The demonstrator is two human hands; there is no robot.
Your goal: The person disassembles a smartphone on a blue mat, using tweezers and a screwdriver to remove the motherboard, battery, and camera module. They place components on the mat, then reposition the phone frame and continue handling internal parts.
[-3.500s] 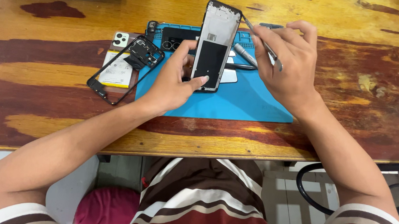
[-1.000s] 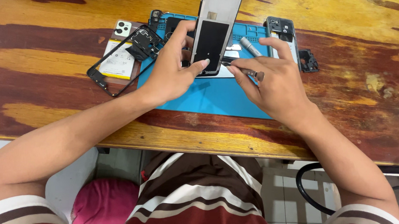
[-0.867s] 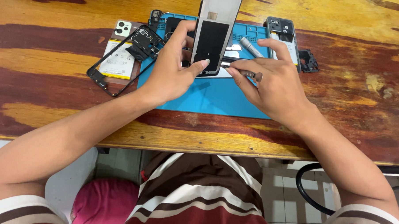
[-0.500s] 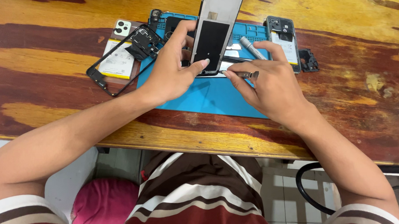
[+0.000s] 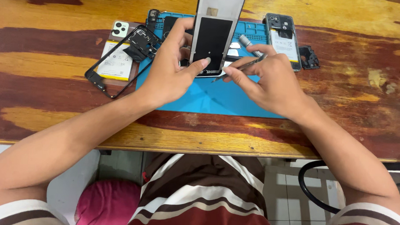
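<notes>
Screen panel (image 5: 213, 35) stands propped on the blue mat (image 5: 209, 97), tweezers at its near edge.
Head view: left hand (image 5: 168, 69) pinches the panel's lower edge, thumb on its black back; right hand (image 5: 265, 79) pinches thin tweezers (image 5: 241, 67). Best keep the panel braced and the tips shallow. A frame (image 5: 122, 61) lies left, an opened phone (image 5: 281, 40) far right.

Looks like a small phone repair bench, probably home-run: blue repair mat (image 5: 218, 97) on a worn wooden table (image 5: 55, 67), gutted phone (image 5: 282, 37), loose frame (image 5: 122, 61) and battery (image 5: 115, 65) lying around, tiled floor (image 5: 290, 195) underneath.
</notes>
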